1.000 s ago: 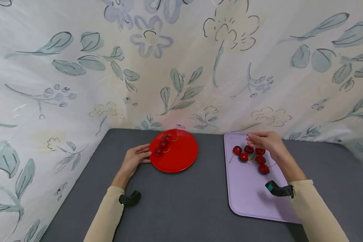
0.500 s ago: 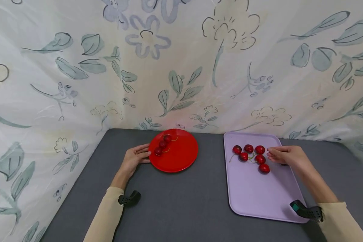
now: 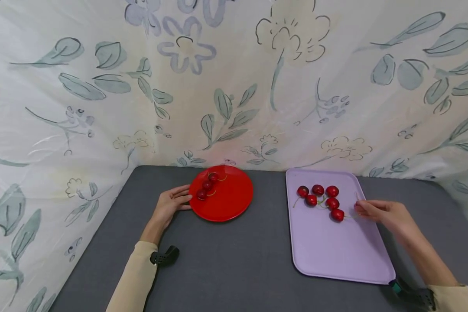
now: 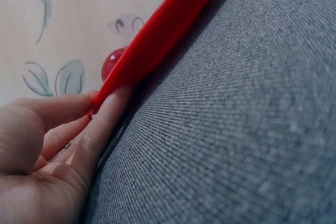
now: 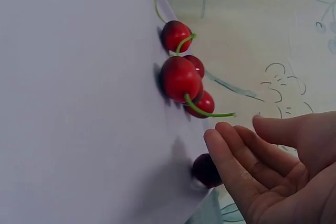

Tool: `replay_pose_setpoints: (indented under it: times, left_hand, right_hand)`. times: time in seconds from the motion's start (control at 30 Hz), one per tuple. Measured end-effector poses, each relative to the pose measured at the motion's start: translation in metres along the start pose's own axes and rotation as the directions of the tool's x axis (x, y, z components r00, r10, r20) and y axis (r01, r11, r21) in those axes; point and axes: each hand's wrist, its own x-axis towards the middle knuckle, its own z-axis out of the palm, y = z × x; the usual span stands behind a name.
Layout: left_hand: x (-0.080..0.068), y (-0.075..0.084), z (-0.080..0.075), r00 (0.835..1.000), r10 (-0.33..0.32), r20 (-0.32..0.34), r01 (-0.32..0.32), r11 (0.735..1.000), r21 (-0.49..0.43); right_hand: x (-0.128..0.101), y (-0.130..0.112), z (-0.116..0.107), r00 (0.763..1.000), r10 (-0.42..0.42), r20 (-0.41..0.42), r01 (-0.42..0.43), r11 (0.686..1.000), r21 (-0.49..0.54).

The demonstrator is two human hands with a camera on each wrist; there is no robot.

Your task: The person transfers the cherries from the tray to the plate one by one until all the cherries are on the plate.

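Note:
My left hand (image 3: 169, 205) holds the left rim of a round red plate (image 3: 234, 203), with the thumb and a finger meeting at the edge in the left wrist view. Three red cherries (image 3: 207, 185) lie in a slanting row on that plate. My right hand (image 3: 386, 214) is over the right side of a lilac tray (image 3: 343, 255), fingertips drawn together at a dark cherry (image 5: 206, 170). The fingers partly cover this cherry; a thin stem shows above the fingertips in the head view. Left of the hand, several cherries (image 3: 337, 215) with green stems form a cluster.
A dark grey cloth (image 3: 234, 268) covers the table, including the strip between plate and tray. Behind and to the left hangs a pale curtain (image 3: 234, 69) with leaf and flower drawings, close to the plate's and tray's far edges.
My right hand has moved from the tray's far end to the right and toward me, uncovering the upper cherries of the cluster. The left hand stays at the plate.

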Motion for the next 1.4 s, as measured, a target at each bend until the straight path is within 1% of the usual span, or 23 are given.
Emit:
replay_pose_setpoints:
  times: [0.13,0.3,0.43,0.67,0.8,0.87,1.0,1.07,1.1,1.17,1.23,1.27,1.37,1.4]
  left_hand:
    - [-0.001,0.002,-0.001,1.0,0.011,0.011,-0.011,1.0,-0.007]
    - [-0.001,0.004,-0.002,1.0,0.006,0.017,-0.006,1.0,-0.015]
    - [-0.004,0.01,0.0,1.0,-0.001,0.026,0.002,1.0,-0.025]
    - [-0.015,0.024,0.005,0.999,-0.007,0.037,0.008,1.0,-0.025]
    - [-0.016,0.025,0.006,0.999,-0.002,0.033,0.002,1.0,-0.016]
    - [-0.015,0.024,0.007,1.0,-0.001,0.029,0.001,1.0,-0.015]
    - [-0.014,0.023,0.007,1.0,-0.01,0.023,0.01,1.0,-0.016]
    - [-0.015,0.023,0.007,1.0,-0.013,0.025,0.013,1.0,-0.012]
    - [-0.015,0.022,0.007,1.0,-0.014,0.026,0.015,1.0,-0.011]
    - [-0.014,0.021,0.007,0.999,-0.013,0.029,0.014,1.0,-0.01]
    - [-0.013,0.019,0.006,1.0,-0.009,0.028,0.01,1.0,-0.01]
    - [-0.011,0.017,0.005,1.0,-0.009,0.027,0.009,1.0,-0.012]
    - [-0.006,0.009,0.003,1.0,-0.002,0.02,0.002,1.0,-0.009]
    - [-0.005,0.007,0.002,1.0,0.003,0.019,-0.003,1.0,-0.006]
  right_hand:
    - [-0.006,0.005,0.002,1.0,0.006,0.025,-0.006,1.0,-0.005]
    - [-0.014,0.006,0.005,1.0,0.004,0.025,-0.003,0.999,-0.04]
    - [-0.016,0.006,0.008,1.0,0.007,0.001,-0.007,1.0,-0.013]
    - [-0.016,0.009,0.013,0.999,-0.025,-0.047,0.026,0.999,0.027]
    - [-0.015,0.013,0.016,0.997,-0.044,-0.07,0.053,0.99,0.132]
    - [-0.015,0.014,0.018,0.996,-0.059,-0.073,0.075,0.969,0.235]
    - [-0.017,0.013,0.022,0.992,-0.084,-0.089,0.113,0.906,0.408]
    - [-0.018,0.011,0.022,0.992,-0.088,-0.096,0.122,0.881,0.456]
    - [-0.018,0.009,0.022,0.991,-0.089,-0.099,0.125,0.878,0.463]
    - [-0.02,0.005,0.022,0.991,-0.096,-0.099,0.132,0.861,0.492]
    - [-0.021,0.001,0.023,0.989,-0.113,-0.094,0.146,0.832,0.535]
    - [-0.021,-0.001,0.023,0.988,-0.127,-0.092,0.156,0.81,0.565]
    - [-0.02,-0.006,0.025,0.981,-0.167,-0.094,0.189,0.757,0.626]
    - [-0.02,-0.008,0.025,0.98,-0.172,-0.095,0.193,0.753,0.629]
